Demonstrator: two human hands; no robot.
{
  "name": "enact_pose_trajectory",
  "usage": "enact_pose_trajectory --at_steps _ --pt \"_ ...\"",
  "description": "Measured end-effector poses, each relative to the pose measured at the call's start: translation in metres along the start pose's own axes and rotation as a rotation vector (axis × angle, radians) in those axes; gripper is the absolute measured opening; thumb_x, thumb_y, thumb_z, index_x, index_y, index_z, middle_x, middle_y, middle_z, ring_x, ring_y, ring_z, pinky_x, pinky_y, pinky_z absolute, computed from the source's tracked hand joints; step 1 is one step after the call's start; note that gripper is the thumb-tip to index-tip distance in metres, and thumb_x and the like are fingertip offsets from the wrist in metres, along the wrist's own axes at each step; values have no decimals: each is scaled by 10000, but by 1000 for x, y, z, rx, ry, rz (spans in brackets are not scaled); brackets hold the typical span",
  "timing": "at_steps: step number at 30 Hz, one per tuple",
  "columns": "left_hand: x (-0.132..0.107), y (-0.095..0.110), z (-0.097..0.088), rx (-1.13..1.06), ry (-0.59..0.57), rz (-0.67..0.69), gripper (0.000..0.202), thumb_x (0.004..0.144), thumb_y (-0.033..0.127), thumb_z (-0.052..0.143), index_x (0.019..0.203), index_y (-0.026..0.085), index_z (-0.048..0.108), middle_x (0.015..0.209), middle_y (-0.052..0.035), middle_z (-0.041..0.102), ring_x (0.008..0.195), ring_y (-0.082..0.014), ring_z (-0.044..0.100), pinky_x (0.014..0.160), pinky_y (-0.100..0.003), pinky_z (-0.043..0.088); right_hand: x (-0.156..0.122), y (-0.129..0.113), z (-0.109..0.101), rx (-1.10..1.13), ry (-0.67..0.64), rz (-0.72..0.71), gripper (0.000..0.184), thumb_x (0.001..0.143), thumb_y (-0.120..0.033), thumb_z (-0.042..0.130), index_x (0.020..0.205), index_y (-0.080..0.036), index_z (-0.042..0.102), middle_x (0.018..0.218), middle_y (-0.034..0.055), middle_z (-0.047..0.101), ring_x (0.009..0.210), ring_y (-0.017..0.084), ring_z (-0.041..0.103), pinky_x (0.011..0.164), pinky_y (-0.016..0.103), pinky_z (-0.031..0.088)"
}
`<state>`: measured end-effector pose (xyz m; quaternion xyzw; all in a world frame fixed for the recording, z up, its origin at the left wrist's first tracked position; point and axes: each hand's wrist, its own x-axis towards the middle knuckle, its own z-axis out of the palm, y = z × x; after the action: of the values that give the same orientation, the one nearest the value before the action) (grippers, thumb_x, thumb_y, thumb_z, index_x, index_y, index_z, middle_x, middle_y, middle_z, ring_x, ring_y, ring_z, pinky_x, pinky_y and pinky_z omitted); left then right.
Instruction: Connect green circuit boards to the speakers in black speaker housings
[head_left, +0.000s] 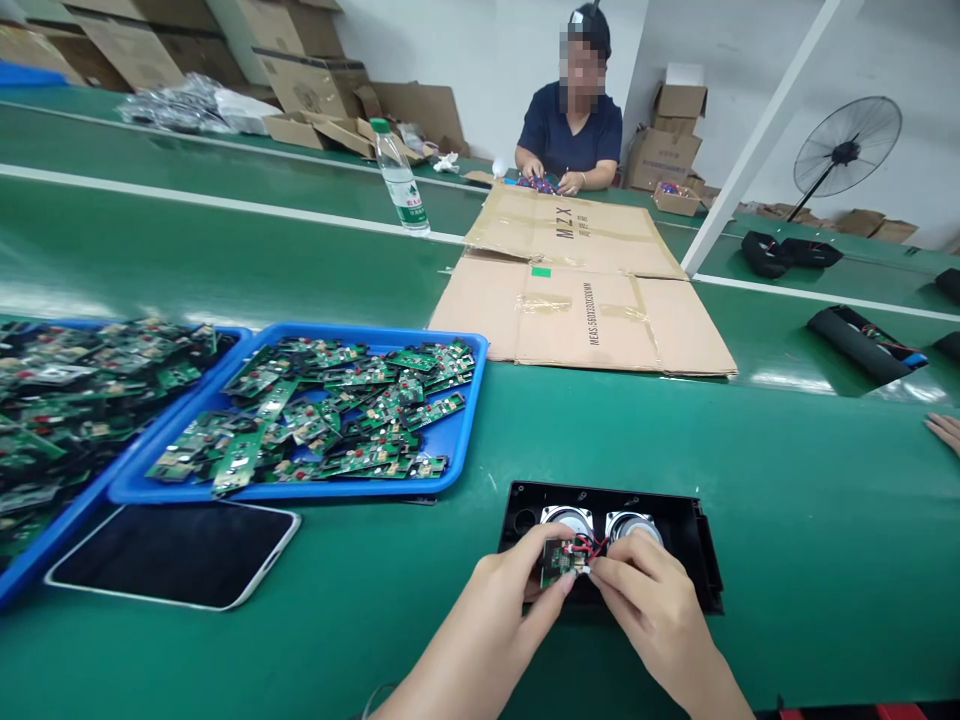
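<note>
My left hand (517,590) grips a small green circuit board (556,562) between thumb and fingers, above a black speaker housing (686,560). My right hand (652,590) is closed in a pinch at the board's right edge, on a small white connector (583,569) with red and black wires (592,545). Two round speakers (568,518) with silvery frames sit in the housing behind my fingers. The fingers partly cover the housing's inside and the wire ends.
Blue trays (300,492) heaped with circuit boards stand left, with a phone (176,555) in front. A flattened carton (555,310) lies ahead, a water bottle (401,185) beside it. A co-worker (570,120) sits opposite; another person's hand (945,432) shows at right. Black casings (862,340) lie right.
</note>
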<state>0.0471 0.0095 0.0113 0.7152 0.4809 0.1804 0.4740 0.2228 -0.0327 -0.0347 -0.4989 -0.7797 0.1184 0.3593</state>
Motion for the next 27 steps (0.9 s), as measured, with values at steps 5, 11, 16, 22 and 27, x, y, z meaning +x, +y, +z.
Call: enact_pose_trajectory --at_steps 5,11,16,22,27 --pt "1 -4 5 -15 6 48 229 857 178 482 1055 248 574 871 18 727 709 -157 680 658 -213 520 2 -2 4 -150 11 -108 185 904 -68 457 886 -137 628 730 43 588 610 128 473 521 266 352" --pt "-2 -7 5 83 8 173 264 885 141 378 1048 246 558 952 -15 718 833 -188 688 705 -244 534 1 -5 12 -180 61 -68 193 917 -114 456 801 -163 602 674 23 570 582 129 486 519 272 348" --pt "-3 -5 0 145 10 244 321 874 104 365 1078 252 563 1004 -14 725 842 -183 695 678 -230 534 0 -3 10 -37 5 135 161 946 -282 451 1022 -177 546 716 5 571 612 128 518 544 255 422" --pt "-2 -8 4 25 -24 182 350 884 91 367 1118 270 557 1072 -6 699 925 -148 668 767 -212 520 6 -7 10 -172 -38 68 202 968 -245 365 976 -166 550 709 22 549 612 152 515 530 271 384" --pt "-1 -8 4 -46 -55 145 371 883 80 358 1143 262 550 1064 -21 693 905 -155 663 768 -238 528 6 -10 14 -276 -18 53 243 971 -229 317 948 -152 546 703 31 520 604 164 497 524 277 364"
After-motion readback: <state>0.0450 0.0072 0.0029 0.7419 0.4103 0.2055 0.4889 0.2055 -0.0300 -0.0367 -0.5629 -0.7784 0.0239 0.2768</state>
